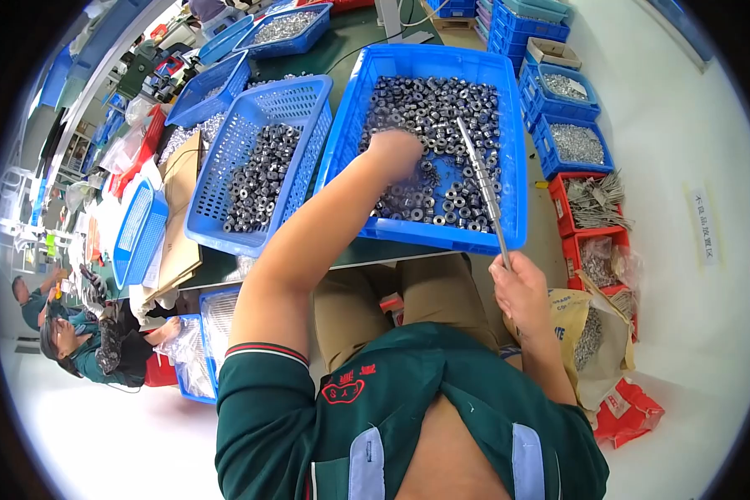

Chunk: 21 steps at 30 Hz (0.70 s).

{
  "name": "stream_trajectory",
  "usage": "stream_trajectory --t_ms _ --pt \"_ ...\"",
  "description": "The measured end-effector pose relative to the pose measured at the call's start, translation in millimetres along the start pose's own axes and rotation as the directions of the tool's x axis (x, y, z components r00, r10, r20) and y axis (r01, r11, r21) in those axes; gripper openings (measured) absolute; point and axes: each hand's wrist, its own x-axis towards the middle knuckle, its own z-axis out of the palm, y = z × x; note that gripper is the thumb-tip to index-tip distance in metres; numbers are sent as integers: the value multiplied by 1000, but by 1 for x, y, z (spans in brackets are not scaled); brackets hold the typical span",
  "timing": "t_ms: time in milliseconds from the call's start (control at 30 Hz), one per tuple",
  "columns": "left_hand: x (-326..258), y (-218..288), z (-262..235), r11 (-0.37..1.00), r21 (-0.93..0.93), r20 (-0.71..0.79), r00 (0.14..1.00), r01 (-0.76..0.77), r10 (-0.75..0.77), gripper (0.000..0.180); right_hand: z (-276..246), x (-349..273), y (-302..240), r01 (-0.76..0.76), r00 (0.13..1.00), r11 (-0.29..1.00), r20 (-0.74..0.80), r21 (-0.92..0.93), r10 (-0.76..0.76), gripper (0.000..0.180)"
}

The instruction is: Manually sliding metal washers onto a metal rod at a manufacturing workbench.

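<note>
My left hand reaches into a large blue plastic bin full of small dark metal rings. It is blurred by motion, so its fingers and anything in them cannot be made out. At the bin's near right corner, my right hand is closed around the lower end of a thin metal rod. The rod slants up across the bin's right side. Several small metal pieces appear threaded along its middle. Among the rings near my left hand, a patch of blue bin floor shows.
Left of the bin stands a perforated blue basket of similar rings, with cardboard beside it. Blue crates and red bins of parts line the right. A paper sack stands by my right arm. Two people sit at far left.
</note>
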Motion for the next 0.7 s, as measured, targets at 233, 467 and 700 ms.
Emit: stream_trajectory --t_ms 233,467,700 --pt "-1 -2 -6 999 -40 -68 998 13 -16 19 -1 0 -2 8 1000 1000 25 7 -9 11" --pt "-9 -12 -37 193 -981 28 999 22 33 21 -4 0 -1 -11 998 1000 54 -5 11 11" --pt "-11 -17 -39 -201 -977 -89 992 -69 89 28 -7 2 2 -4 998 1000 56 -27 6 11"
